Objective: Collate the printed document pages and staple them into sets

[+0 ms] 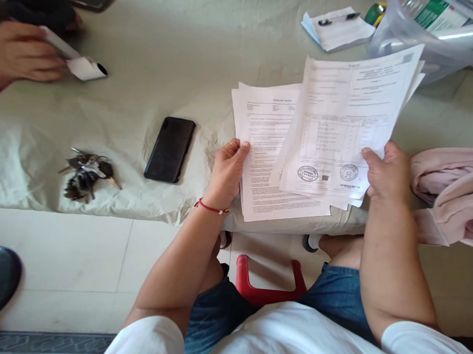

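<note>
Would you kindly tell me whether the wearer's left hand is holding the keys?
No, the left hand holds papers, while the keys lie on the cloth.

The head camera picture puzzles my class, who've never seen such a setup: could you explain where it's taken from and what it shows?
No machine here: a camera worn on a person's head looks down at their own bare hands. The left hand holds printed sheets; the right hand holds a second sheaf that partly covers them. On the cloth-covered surface lie a black phone, a bunch of keys and a pen on some paper. At upper left, another person's hand holds something white.
</note>
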{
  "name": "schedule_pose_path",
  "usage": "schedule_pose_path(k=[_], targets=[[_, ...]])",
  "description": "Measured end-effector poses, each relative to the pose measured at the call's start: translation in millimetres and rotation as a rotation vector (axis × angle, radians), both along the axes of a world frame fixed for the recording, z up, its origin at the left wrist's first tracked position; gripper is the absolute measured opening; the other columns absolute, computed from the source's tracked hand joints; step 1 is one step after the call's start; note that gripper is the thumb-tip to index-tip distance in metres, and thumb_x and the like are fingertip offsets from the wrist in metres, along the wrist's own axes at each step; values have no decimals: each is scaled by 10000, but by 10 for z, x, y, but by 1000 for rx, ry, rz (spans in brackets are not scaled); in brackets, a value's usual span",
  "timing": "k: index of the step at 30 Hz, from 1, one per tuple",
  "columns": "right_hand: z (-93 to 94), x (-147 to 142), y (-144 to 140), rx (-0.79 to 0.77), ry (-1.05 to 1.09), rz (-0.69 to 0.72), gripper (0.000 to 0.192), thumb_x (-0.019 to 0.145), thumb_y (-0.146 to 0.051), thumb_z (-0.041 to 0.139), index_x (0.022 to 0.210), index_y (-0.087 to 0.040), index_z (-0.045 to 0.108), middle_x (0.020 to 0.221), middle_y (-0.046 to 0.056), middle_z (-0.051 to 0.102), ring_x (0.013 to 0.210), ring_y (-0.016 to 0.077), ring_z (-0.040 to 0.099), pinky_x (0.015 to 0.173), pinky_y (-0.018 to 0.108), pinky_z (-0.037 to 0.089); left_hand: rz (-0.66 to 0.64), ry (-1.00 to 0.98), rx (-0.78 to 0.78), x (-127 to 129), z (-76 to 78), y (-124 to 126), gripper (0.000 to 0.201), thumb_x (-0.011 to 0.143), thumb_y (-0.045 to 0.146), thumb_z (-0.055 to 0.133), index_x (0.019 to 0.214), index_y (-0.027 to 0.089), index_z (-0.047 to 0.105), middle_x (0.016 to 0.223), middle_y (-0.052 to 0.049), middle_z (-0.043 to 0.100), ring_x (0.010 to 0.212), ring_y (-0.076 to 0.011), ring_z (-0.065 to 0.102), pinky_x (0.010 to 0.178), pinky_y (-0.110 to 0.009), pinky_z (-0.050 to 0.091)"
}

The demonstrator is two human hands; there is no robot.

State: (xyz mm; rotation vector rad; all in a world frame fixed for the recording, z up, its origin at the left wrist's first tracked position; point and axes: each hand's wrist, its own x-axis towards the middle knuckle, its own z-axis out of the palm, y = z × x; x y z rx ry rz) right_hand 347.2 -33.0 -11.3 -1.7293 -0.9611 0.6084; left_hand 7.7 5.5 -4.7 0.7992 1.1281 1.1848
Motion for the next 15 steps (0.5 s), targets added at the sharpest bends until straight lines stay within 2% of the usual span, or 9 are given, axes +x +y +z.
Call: schedule_pose_path(k=[3,9,15], targets=[[42,-42,16,122,33,-133,373,744,-315,800,1089,-176,773,1199,178,848,1070,343,813,988,465,649,8,5,4,1,-7,1,430,840,504,939,751,219,630,758,2,663,680,-141,606,644,-267,521],[15,-68,63,299,66,-219,328,701,-247,792,1023,-184,792,1159,130,862,1080,326,817,1061,519,645,5,4,10,1,-6,8,431,846,475,932,741,209,610,762,4,645,668,-123,589,620,-243,500],[-66,-25,97,358,67,-249,303,682,-252,772,976,-181,800,1071,82,865,994,278,811,1053,551,654,2,0,5,-1,-8,9,411,848,432,915,733,202,594,768,4,641,668,-107,578,603,-212,485]])
